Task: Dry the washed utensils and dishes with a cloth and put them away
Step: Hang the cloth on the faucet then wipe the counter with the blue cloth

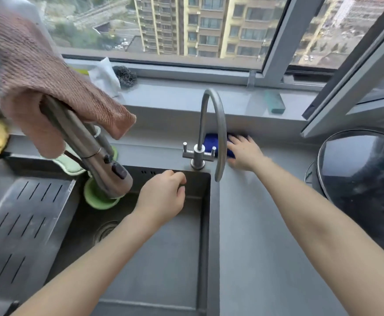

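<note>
Item 1. Right hand (244, 153): lay flat, fingers spread, pressed on a blue cloth (209, 142) at the counter's back edge, 1 o'clock from frame centre, behind the gooseneck tap (211, 124). Not clenched; cloth pinned under the palm, not gripped.

Item 2. Left hand (163, 197): hovered over the sink (154, 258) at centre, fingers loosely curled; whether they pinched anything could not be told.

Item 3. Pink towel (42, 85): draped over the pull-out spray faucet (95, 151), 10 o'clock.

Item 4. Slotted drain tray (20, 224), 8 o'clock; no utensils or dishes visible on it.

Item 5. Glass pot lid (364, 179), 3 o'clock, on the counter (266, 247) near the right forearm.

Hazard, judged: drawing the cloth back could snag it on the tap's handles, and a wide elbow swing might knock the lid.
</note>
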The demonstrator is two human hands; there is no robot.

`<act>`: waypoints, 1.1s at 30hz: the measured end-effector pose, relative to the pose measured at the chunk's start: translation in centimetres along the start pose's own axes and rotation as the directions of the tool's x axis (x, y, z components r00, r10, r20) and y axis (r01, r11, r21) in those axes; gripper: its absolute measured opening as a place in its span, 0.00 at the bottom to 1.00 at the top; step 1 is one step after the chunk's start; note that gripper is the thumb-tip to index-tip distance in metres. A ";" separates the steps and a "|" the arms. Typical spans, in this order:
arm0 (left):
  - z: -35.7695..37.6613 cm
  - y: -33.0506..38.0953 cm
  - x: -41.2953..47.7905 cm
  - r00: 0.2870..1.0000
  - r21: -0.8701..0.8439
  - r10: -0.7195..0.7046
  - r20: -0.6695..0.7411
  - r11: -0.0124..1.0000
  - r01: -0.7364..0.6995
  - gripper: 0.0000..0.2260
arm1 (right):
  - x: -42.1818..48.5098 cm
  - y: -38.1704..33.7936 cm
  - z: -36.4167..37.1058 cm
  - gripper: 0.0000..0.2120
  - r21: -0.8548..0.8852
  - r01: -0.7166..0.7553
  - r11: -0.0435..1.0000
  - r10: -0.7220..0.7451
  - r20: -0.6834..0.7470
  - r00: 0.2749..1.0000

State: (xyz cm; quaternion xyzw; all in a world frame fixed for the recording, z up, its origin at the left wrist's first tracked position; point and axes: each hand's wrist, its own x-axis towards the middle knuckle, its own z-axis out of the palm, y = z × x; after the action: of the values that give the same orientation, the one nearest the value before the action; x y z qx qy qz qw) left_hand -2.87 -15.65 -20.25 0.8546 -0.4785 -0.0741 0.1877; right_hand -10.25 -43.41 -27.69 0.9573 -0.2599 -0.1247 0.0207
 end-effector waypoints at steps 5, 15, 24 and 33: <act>1.8 -1.4 1.0 0.998 -0.004 -0.040 0.042 0.999 0.040 0.10 | -1.0 2.2 1.8 0.29 0.058 -0.020 0.998 0.029 -0.162 0.986; 3.7 -3.1 0.4 0.990 -0.076 -0.002 0.142 0.997 0.013 0.09 | -10.7 3.7 4.9 0.27 0.173 -0.339 0.925 0.350 -0.036 0.936; 3.9 -4.7 -5.4 0.993 -0.194 0.025 0.118 0.981 -0.002 0.09 | -18.3 -11.7 5.2 0.30 0.257 -0.348 0.902 0.366 -0.026 0.930; 4.1 -6.5 -9.4 0.999 -0.314 -0.002 0.051 0.949 0.018 0.09 | -28.1 -16.7 1.9 0.22 0.996 -0.053 0.072 0.713 -0.014 0.701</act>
State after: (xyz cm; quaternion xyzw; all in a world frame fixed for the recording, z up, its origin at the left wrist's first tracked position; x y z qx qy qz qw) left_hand -4.00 -5.69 -27.00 0.8141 -0.4606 -0.1719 0.3090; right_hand -25.86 -14.79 -24.88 0.6260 -0.5179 0.3367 -0.4761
